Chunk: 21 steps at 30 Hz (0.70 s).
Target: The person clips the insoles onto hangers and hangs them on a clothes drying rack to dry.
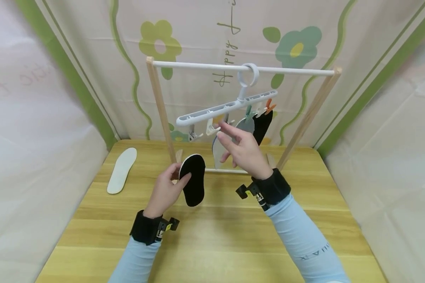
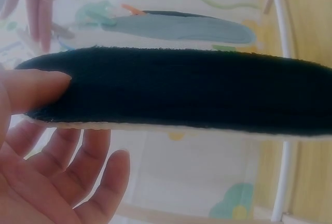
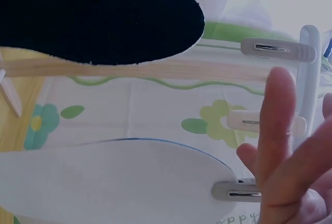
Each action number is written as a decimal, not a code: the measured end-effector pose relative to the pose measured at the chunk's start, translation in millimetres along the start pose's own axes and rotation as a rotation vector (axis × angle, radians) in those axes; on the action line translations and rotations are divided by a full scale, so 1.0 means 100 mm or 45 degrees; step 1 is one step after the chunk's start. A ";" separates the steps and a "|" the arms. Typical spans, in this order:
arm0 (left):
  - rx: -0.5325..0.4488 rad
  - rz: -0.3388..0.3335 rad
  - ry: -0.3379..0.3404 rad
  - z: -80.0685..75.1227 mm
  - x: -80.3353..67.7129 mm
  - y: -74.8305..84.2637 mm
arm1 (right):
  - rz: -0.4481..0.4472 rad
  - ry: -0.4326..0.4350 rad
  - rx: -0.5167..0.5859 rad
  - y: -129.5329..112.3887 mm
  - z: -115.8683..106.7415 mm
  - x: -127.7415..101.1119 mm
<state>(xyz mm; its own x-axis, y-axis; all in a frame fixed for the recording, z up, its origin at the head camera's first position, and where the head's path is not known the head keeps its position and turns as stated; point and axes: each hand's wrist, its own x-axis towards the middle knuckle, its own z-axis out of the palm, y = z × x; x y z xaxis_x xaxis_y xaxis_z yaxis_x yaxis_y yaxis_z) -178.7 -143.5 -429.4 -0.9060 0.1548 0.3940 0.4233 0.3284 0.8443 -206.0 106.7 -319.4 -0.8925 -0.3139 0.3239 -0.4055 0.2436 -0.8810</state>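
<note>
My left hand [image 1: 178,175] pinches a black insole [image 1: 192,181] by its upper edge, thumb on the dark face and fingers behind, above the wooden table [image 1: 216,236]. In the left wrist view the black insole [image 2: 181,92] lies edge-on between thumb and fingers [image 2: 78,162]. My right hand [image 1: 226,135] is raised with straight fingers just under the white clip hanger [image 1: 226,107], near an empty clip [image 1: 212,127]. It grips nothing. A pale insole [image 1: 217,151] hangs from a clip behind that hand. In the right wrist view the pale insole [image 3: 114,177] hangs from a clip [image 3: 236,193].
The hanger hangs by its ring from a white rail [image 1: 198,65] on a wooden frame [image 1: 160,110]. A grey-blue insole [image 1: 247,124] and a black one [image 1: 262,125] are clipped at its right end. A white insole [image 1: 122,169] lies at the table's far left. Cloth walls surround the table.
</note>
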 end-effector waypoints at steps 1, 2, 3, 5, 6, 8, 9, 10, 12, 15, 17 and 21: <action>-0.002 -0.005 -0.001 0.00 0.01 0.00 | 0.011 -0.004 0.020 0.00 0.01 0.01; -0.006 -0.008 -0.001 0.00 0.01 0.00 | 0.025 -0.006 0.042 0.00 0.01 0.03; -0.014 -0.010 0.000 0.00 0.01 0.00 | 0.038 -0.008 0.061 0.00 0.02 0.04; -0.023 -0.013 0.002 -0.01 0.02 0.00 | 0.058 -0.012 0.094 -0.01 0.03 0.06; -0.029 -0.012 0.001 -0.01 0.03 0.00 | 0.067 -0.013 0.110 -0.01 0.04 0.07; -0.034 -0.013 -0.002 -0.01 0.04 0.00 | 0.077 -0.018 0.145 -0.02 0.05 0.09; -0.033 -0.015 -0.004 -0.01 0.04 -0.01 | 0.080 -0.019 0.164 -0.03 0.06 0.10; -0.029 -0.016 -0.007 -0.01 0.05 -0.01 | 0.084 -0.018 0.189 -0.03 0.06 0.10; -0.030 -0.015 -0.017 -0.02 0.06 0.00 | 0.093 -0.013 0.239 -0.04 0.07 0.12; -0.025 -0.014 -0.022 -0.02 0.09 0.00 | 0.103 -0.012 0.303 -0.05 0.08 0.15; -0.020 -0.017 -0.026 -0.01 0.11 0.01 | 0.105 -0.014 0.346 -0.04 0.09 0.17; -0.013 -0.028 -0.038 -0.01 0.14 0.01 | 0.067 -0.034 0.456 -0.01 0.10 0.20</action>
<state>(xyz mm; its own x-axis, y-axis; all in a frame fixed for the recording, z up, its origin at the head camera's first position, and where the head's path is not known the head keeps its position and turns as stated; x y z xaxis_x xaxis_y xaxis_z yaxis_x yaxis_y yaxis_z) -191.2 -141.8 -422.3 -0.9144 0.1758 0.3646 0.4035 0.3226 0.8562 -221.7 91.0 -315.1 -0.9028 -0.3348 0.2700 -0.2600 -0.0753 -0.9627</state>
